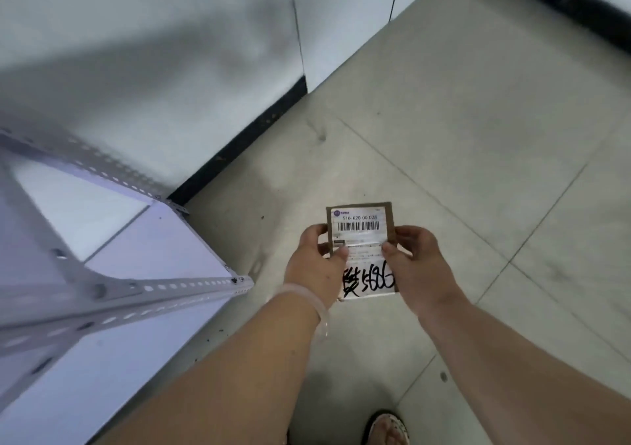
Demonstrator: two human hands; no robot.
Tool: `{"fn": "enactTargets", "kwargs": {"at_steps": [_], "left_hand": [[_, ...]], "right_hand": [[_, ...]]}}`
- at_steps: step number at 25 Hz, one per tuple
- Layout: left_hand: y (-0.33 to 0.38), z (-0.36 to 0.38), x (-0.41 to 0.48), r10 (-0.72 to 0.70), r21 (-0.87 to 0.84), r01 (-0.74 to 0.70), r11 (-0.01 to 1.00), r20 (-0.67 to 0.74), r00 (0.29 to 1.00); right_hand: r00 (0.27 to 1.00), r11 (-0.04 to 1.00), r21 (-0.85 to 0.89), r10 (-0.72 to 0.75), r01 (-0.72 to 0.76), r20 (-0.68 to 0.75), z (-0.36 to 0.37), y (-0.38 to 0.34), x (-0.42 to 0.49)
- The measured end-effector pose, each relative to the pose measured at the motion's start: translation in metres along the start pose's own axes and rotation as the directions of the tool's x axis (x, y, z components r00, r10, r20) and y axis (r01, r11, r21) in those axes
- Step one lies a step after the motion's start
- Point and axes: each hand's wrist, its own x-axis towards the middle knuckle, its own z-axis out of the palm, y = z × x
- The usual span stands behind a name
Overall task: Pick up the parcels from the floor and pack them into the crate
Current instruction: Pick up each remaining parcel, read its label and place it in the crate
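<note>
Two hands: left hand [316,263] and right hand [416,260] both grip one cardboard parcel [360,226], fingers curled round its side edges, thumbs pressed on the printed label.
Parcel place: held in the air above the tiled floor [478,137], just below mid-view toward 5 o'clock, label up.
Long axis: runs 12 to 6 o'clock, away from the person; left hand at its 9 o'clock edge, right hand at 3 o'clock, neither nearer.
Crate: not in view; which way it lies cannot be told.
Surroundings: slotted-steel shelving rack [136,287] at 8 o'clock; sandalled foot [387,427] at 6 o'clock.
Next move, judged: carry to the crate and lower flat; either hand could release first.
</note>
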Motion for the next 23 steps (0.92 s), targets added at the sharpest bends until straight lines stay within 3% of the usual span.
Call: {"fn": "enactTargets", "kwargs": {"at_steps": [6,10,19,23], "left_hand": [[0.162,-0.073,-0.147,0.162,-0.116,-0.167,0.979,-0.057,0.985],[0.226,-0.127,-0.274,0.256,-0.139,-0.27,0.953,-0.109,0.961],[0.196,-0.214,-0.484,0.465,-0.071,-0.469,0.88,-0.07,0.883],[0.161,-0.244,-0.545,0.436,-0.138,-0.445,0.885,-0.089,0.895]], "right_hand": [[0.983,0.979,0.098,-0.181,0.179,0.009,-0.079,-0.174,-0.116],[0.955,0.949,0.111,-0.296,0.295,0.0,-0.121,-0.265,-0.234],[0.884,0.888,0.058,-0.444,0.456,-0.143,-0.136,-0.274,-0.474],[0.879,0.887,-0.029,-0.462,0.462,-0.116,-0.121,-0.266,-0.546]]}}
